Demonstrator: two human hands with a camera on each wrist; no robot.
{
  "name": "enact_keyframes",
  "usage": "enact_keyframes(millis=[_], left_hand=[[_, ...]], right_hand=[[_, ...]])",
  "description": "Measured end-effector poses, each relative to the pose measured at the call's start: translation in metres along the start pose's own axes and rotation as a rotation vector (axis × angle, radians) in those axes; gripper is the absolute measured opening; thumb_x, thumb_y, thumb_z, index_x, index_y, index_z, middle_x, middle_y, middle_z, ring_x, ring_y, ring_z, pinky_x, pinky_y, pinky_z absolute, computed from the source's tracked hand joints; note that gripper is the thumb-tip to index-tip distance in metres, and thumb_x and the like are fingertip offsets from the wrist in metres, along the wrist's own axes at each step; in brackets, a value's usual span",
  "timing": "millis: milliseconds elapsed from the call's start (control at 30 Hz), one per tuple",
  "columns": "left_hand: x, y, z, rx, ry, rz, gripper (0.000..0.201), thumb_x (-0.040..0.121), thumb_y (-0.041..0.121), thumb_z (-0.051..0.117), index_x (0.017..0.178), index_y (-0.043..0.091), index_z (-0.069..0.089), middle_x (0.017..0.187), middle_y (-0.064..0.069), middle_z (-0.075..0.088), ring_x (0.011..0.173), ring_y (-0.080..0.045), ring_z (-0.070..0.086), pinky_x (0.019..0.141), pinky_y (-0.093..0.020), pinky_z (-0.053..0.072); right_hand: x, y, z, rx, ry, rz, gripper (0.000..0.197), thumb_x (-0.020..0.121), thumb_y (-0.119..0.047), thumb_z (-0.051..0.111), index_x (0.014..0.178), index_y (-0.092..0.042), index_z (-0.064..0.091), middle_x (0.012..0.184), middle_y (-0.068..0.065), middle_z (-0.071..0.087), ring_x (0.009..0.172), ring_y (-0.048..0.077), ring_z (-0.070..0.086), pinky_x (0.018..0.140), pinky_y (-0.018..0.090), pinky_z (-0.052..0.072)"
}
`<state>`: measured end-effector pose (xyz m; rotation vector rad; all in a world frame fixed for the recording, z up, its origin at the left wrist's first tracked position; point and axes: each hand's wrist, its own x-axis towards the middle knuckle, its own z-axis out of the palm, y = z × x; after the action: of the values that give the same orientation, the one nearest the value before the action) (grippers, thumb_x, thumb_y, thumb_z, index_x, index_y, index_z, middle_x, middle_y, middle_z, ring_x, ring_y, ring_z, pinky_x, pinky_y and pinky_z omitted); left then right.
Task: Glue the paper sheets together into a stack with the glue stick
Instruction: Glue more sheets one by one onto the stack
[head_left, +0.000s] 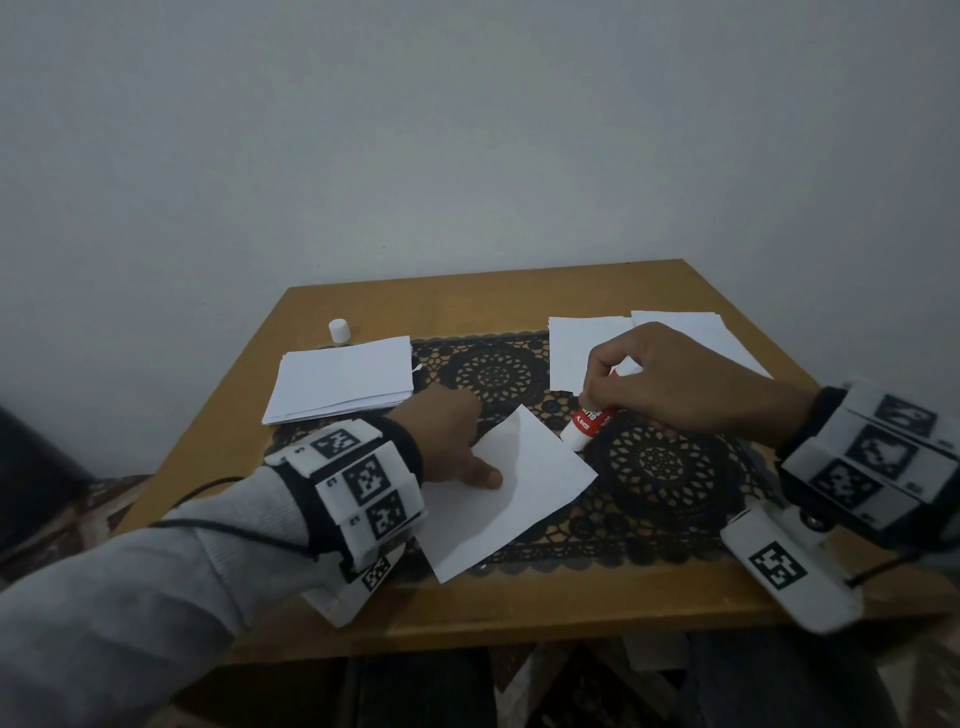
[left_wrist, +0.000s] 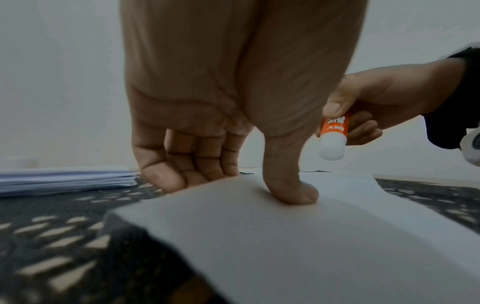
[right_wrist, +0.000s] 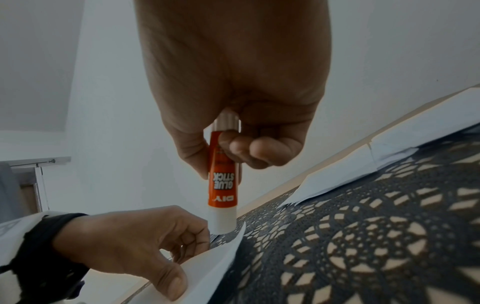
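Note:
A single white paper sheet (head_left: 519, 499) lies askew on the black lace mat (head_left: 660, 467). My left hand (head_left: 467, 457) pinches its left edge, thumb (left_wrist: 293, 191) on top and fingers curled beneath, so the sheet (left_wrist: 285, 246) bows up a little. My right hand (head_left: 670, 384) grips an orange and white glue stick (head_left: 592, 421), uncapped white end down, just off the sheet's far right edge. In the right wrist view the glue stick (right_wrist: 223, 185) hangs tip down beside the raised edge of the sheet (right_wrist: 207, 267). Whether the tip touches paper I cannot tell.
A stack of white sheets (head_left: 337, 382) sits at the back left of the wooden table (head_left: 467, 296), with the white glue cap (head_left: 338, 330) behind it. More loose sheets (head_left: 582, 348) lie at the back right. A wall stands right behind the table.

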<state>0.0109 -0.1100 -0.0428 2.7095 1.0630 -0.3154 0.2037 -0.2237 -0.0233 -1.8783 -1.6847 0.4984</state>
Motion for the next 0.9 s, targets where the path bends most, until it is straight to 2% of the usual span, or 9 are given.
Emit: enact_keyframes(millis=[167, 267, 333, 433, 533, 633, 733, 833, 900], left_hand=[[0.000, -0.002, 0.002, -0.124, -0.029, 0.012, 0.035, 0.076, 0.041, 0.076, 0.080, 0.013, 0.055, 0.077, -0.005, 0.055, 0.068, -0.018, 0.048, 0.058, -0.028, 0.033], [0.000, -0.005, -0.003, -0.206, -0.009, 0.003, 0.033, 0.075, 0.031, 0.078, 0.075, 0.016, 0.049, 0.073, 0.002, 0.050, 0.065, -0.012, 0.044, 0.055, -0.025, 0.032], [0.001, -0.008, -0.008, -0.283, 0.027, 0.010, 0.032, 0.076, 0.023, 0.077, 0.087, 0.017, 0.048, 0.082, 0.004, 0.051, 0.075, -0.015, 0.049, 0.060, -0.026, 0.041], [-0.003, -0.013, -0.011, -0.519, 0.106, 0.048, 0.061, 0.078, 0.011, 0.074, 0.126, 0.025, 0.039, 0.106, -0.002, 0.057, 0.094, -0.022, 0.060, 0.078, -0.036, 0.055], [-0.005, -0.019, -0.012, -0.501, 0.226, 0.157, 0.057, 0.082, 0.007, 0.067, 0.129, 0.033, 0.050, 0.127, 0.007, 0.053, 0.104, -0.012, 0.053, 0.086, -0.025, 0.046], [-0.006, -0.026, -0.008, -0.527, 0.225, 0.091, 0.035, 0.084, 0.012, 0.066, 0.116, 0.026, 0.066, 0.126, 0.002, 0.057, 0.098, -0.012, 0.053, 0.085, -0.023, 0.042], [-0.007, -0.032, 0.000, -0.510, 0.241, -0.045, 0.050, 0.082, 0.021, 0.072, 0.129, 0.017, 0.057, 0.133, -0.002, 0.050, 0.115, -0.017, 0.049, 0.093, -0.024, 0.039], [-0.009, -0.035, 0.005, -0.445, 0.185, -0.099, 0.060, 0.080, 0.029, 0.074, 0.134, 0.019, 0.049, 0.137, -0.001, 0.046, 0.120, -0.018, 0.046, 0.092, -0.023, 0.038], [-0.011, -0.035, 0.005, -0.392, 0.140, -0.121, 0.061, 0.079, 0.032, 0.075, 0.133, 0.020, 0.048, 0.137, 0.000, 0.045, 0.121, -0.017, 0.044, 0.090, -0.022, 0.036]], right_hand=[[-0.003, -0.001, -0.001, 0.016, -0.017, 0.003, 0.021, 0.080, -0.041, 0.064, 0.066, -0.026, 0.068, 0.079, -0.003, 0.069, 0.080, 0.038, 0.066, 0.084, 0.057, 0.051], [-0.003, -0.001, -0.002, 0.023, -0.014, 0.002, 0.019, 0.083, -0.035, 0.066, 0.067, -0.025, 0.069, 0.080, -0.001, 0.069, 0.081, 0.039, 0.066, 0.081, 0.056, 0.051], [-0.002, -0.001, -0.003, 0.018, -0.019, -0.005, 0.019, 0.084, -0.034, 0.065, 0.069, -0.023, 0.070, 0.080, -0.001, 0.070, 0.081, 0.038, 0.066, 0.079, 0.056, 0.051], [-0.001, -0.003, -0.003, 0.027, -0.001, -0.008, 0.021, 0.085, -0.031, 0.064, 0.069, -0.019, 0.070, 0.080, -0.011, 0.068, 0.082, 0.035, 0.065, 0.078, 0.052, 0.052], [0.001, -0.003, -0.002, 0.024, 0.019, -0.008, 0.023, 0.086, -0.034, 0.064, 0.068, -0.020, 0.070, 0.083, -0.017, 0.065, 0.083, 0.029, 0.066, 0.081, 0.049, 0.052], [0.005, -0.004, 0.002, 0.015, 0.036, -0.002, 0.021, 0.085, -0.035, 0.065, 0.069, -0.021, 0.070, 0.089, -0.012, 0.067, 0.088, 0.027, 0.065, 0.084, 0.047, 0.050], [0.012, -0.006, 0.008, -0.009, 0.062, -0.004, 0.018, 0.084, -0.037, 0.067, 0.074, -0.022, 0.070, 0.088, -0.004, 0.069, 0.085, 0.020, 0.063, 0.080, 0.040, 0.049], [0.025, -0.012, 0.015, -0.086, 0.081, -0.042, 0.018, 0.084, -0.035, 0.069, 0.077, -0.018, 0.072, 0.082, -0.006, 0.065, 0.076, 0.009, 0.055, 0.061, 0.025, 0.039], [0.036, -0.017, 0.020, -0.151, 0.097, -0.070, 0.018, 0.084, -0.032, 0.069, 0.080, -0.015, 0.072, 0.082, -0.007, 0.063, 0.075, 0.008, 0.053, 0.058, 0.022, 0.034]])
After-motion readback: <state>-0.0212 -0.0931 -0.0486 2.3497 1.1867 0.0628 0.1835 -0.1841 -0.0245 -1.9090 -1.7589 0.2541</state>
